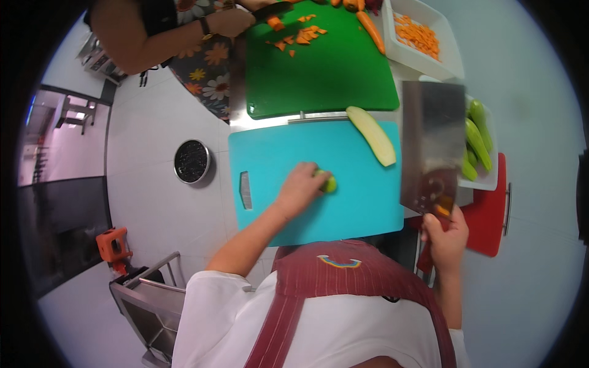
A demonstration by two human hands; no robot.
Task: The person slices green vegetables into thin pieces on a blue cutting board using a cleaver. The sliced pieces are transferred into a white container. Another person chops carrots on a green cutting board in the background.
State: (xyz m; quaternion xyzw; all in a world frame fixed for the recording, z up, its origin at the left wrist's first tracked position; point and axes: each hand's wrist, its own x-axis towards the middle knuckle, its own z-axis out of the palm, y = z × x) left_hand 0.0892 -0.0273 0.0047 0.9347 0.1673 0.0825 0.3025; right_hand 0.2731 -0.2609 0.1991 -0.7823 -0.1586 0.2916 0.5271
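Note:
My left hand (301, 188) is over the middle of a turquoise cutting board (276, 147), its fingers closed around a small green piece of zucchini (330, 184). Much of that piece is hidden under the fingers. In my right hand (446, 234) is a broad-bladed cleaver (432, 138), gripped by its dark red handle. The blade is raised beside the board's right edge, its flat face reflecting the surroundings. Near the board's upper right corner lies a lengthwise-cut zucchini half (372, 136), pale face up, its upper end reaching over the board's far edge.
Beyond, a co-worker's hand (232, 23) holds a knife (274, 10) at a green board (317, 78) with carrot pieces (301, 37). White tubs hold diced carrot (416, 37) and zucchinis (478, 133). A red board (490, 207) stands at right. A metal bowl (192, 161) sits on the floor.

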